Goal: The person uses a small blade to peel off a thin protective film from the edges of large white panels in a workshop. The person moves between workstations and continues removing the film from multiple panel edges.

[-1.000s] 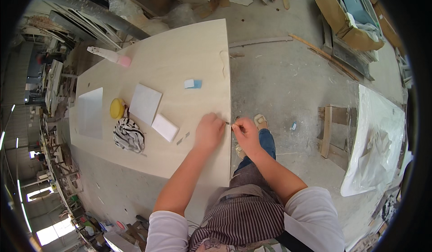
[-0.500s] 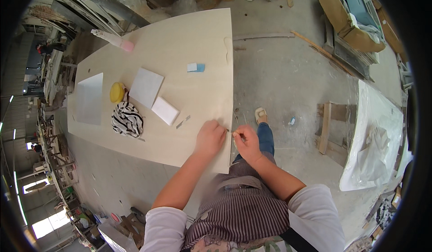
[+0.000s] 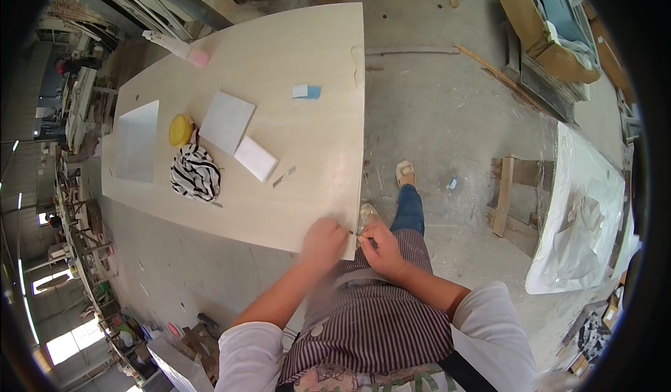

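My left hand rests curled on the near corner of a large beige stone slab. My right hand is beside it at the slab's near right edge, fingers pinched on a small thin tool that touches the edge. The tool is too small to identify. Both hands nearly touch each other.
On the slab lie two white tiles, a yellow disc, a striped cloth, a blue and white block and a pale rectangular sheet. To the right stands a white slab on wooden supports. Crates sit at the back right.
Both hands have slid along the slab's right edge toward its near corner. The view has shifted with them, and the slab sits higher in the picture.
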### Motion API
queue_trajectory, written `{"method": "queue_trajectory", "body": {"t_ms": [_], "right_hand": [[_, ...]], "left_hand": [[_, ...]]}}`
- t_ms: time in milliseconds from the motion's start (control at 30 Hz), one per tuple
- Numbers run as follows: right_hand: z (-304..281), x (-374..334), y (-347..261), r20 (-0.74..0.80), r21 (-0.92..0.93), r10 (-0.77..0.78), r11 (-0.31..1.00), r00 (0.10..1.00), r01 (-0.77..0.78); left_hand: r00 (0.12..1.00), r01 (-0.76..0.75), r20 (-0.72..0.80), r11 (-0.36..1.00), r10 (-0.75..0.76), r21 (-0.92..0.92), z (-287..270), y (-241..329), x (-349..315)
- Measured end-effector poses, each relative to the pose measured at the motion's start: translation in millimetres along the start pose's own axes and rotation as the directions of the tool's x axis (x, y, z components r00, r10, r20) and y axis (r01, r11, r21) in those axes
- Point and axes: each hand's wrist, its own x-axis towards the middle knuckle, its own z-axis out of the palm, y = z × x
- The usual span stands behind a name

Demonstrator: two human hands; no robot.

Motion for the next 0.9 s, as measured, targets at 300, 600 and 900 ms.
{"method": "queue_trajectory", "body": {"t_ms": [300,600,900], "right_hand": [[-3.2,-26.9,-4.4,0.12,0.034,0.016,0.999,0.993,-0.021],[-121.1,44.1,2.3,0.133,0.829,0.551,0.394,0.824,-0.397],[-313.5,80.5,61.8,-0.664,0.028,0.185,0.974,0.724,-0.224]], "left_hand": [[0.998,0.022,0.067,0.998,-0.018,-0.052,-0.1,11.1,-32.2],[0.857,0.378,-0.255,0.883,-0.448,-0.28,-35.2,2.9,-10.6],[0.945,0.21,-0.224,0.968,-0.238,-0.139,-10.5,-16.3,1.5]]}}
